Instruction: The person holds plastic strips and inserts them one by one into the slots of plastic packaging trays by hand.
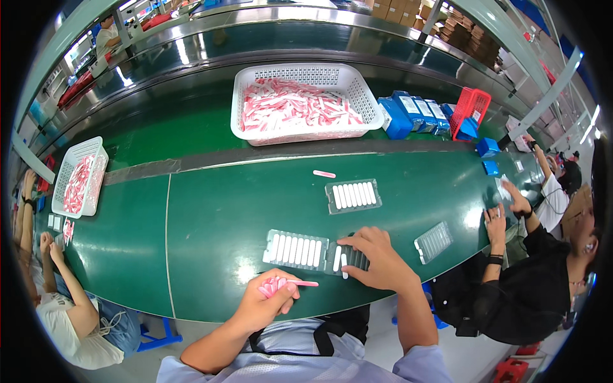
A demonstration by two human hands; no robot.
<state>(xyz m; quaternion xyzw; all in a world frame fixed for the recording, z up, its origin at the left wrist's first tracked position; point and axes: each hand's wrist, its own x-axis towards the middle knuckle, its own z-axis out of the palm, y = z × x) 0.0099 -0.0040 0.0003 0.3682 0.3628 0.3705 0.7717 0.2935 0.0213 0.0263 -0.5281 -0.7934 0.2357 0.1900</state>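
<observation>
My left hand [269, 295] is closed around a bunch of small flat pink-and-white sticks [274, 285], one of which [302, 283] pokes out to the right. My right hand [378, 260] is over a clear plastic tray [359, 258] and partly hides it. A small white stick [344, 266] is between its thumb and forefinger, beside another white stick [337, 257] lying in a slot. Touching that tray on the left is a clear tray [271, 247] filled with a row of white sticks. Farther back sits a similar filled tray [354, 205], with a loose pink stick [324, 173] behind it.
A large white basket [306, 136] heaped with pink-and-white sticks stands beyond the green table [217, 210]. Blue boxes [415, 113] and a red basket [471, 113] are to its right. A smaller white basket [96, 179] stands left. An empty tray [434, 242] lies near a co-worker's hands [495, 226].
</observation>
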